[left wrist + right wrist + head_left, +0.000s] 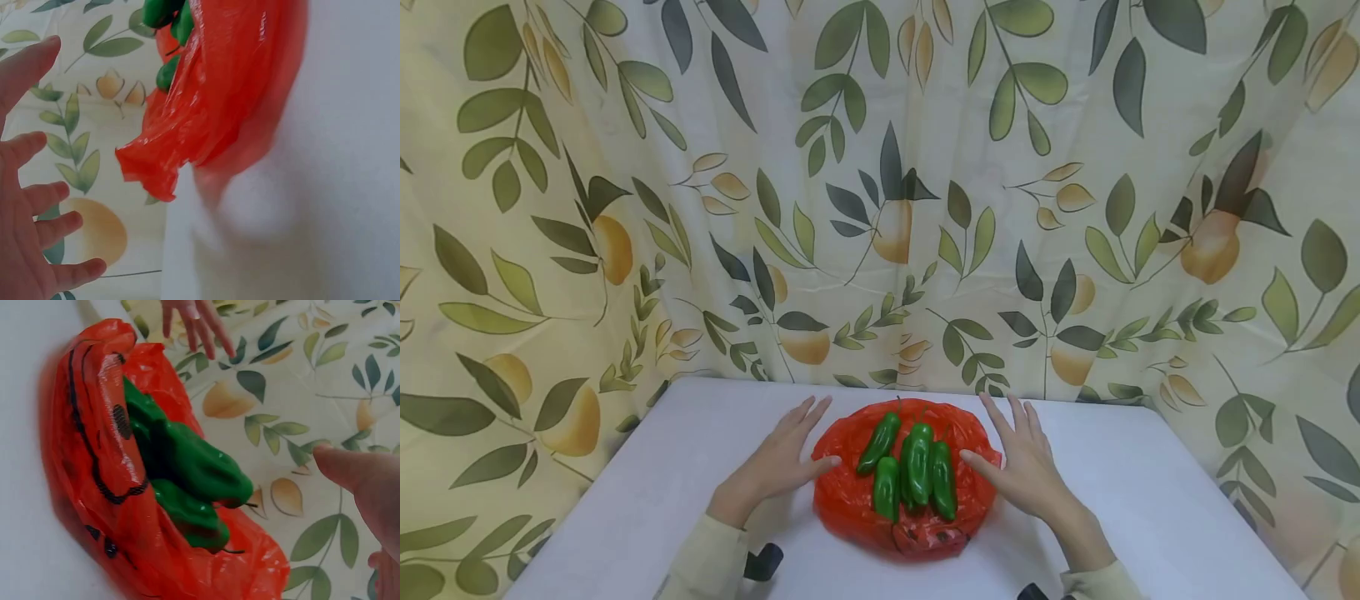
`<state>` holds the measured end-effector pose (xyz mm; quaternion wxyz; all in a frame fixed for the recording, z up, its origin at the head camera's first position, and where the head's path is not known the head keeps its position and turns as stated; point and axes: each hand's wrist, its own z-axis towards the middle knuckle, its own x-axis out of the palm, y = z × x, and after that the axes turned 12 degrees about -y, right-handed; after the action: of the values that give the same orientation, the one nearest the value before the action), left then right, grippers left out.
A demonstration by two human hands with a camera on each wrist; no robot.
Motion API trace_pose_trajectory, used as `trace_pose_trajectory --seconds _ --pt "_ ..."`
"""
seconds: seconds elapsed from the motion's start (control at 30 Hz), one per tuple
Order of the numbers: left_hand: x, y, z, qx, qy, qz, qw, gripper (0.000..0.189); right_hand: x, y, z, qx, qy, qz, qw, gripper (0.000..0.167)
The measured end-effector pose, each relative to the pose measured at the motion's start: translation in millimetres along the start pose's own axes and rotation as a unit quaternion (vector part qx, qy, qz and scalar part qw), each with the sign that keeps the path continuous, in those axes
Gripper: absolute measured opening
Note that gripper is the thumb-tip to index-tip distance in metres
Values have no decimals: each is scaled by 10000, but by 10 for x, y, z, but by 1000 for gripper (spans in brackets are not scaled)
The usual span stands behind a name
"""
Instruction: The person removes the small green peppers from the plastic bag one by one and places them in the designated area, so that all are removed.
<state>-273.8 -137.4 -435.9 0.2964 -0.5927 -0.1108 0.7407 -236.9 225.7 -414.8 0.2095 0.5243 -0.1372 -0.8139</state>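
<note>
Several green peppers (pixel 917 465) lie on a crumpled red plastic bag (pixel 842 508) in the middle of the white table. The bag's rim is bunched up around them, and black printed lines show on its near side. On the bag's left, my left hand (pixel 778 458) hovers with fingers spread. My right hand (pixel 1026 462) is held at the right side, its fingers also spread and holding nothing. From the left wrist view, the left hand (pixel 25 212) is apart from the bag (pixel 219 81). The right wrist view shows the peppers (pixel 194 459) close up, beside the right thumb (pixel 344 465).
The white table (pixel 700 433) extends to both sides of the bag. A curtain (pixel 880 250) printed with leaves and fruit hangs behind the table and along its sides. Dark bands (pixel 763 562) sit near the sleeve cuffs.
</note>
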Motion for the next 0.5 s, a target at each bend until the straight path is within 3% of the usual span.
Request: trace_pose_trajectory --seconds 0.3,0.5 --pt "128 46 -9 -222 351 -476 9980 89 186 72 11 22 77 486 9988 84" --pt "146 116 -22 -62 550 -790 9953 85 258 63 17 138 193 1123 9934 78"
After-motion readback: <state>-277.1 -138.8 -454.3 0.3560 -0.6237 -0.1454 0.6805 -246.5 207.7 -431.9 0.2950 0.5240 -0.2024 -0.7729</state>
